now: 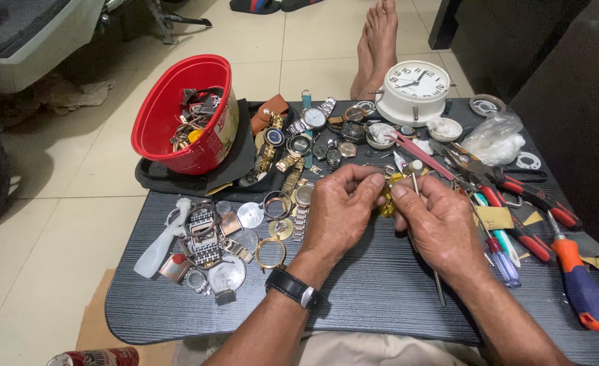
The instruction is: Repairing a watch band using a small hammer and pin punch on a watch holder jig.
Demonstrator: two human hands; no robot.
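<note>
My left hand (340, 213) and my right hand (438, 224) meet over the middle of a dark grey table (374, 298). Between their fingertips they pinch a small gold watch piece (387, 203). The right hand also grips a thin metal tool (427, 237), whose shaft runs down past the palm toward me. A black wristwatch (294, 288) is strapped on my left wrist.
A red bucket (188, 112) of parts stands at the back left. Several watches (310, 139) and watch cases (235, 237) lie left and behind. A white alarm clock (415, 91) stands at the back. Red-handled pliers (530, 196) and an orange-blue screwdriver (581, 285) lie right. Bare feet (375, 44) rest beyond the table.
</note>
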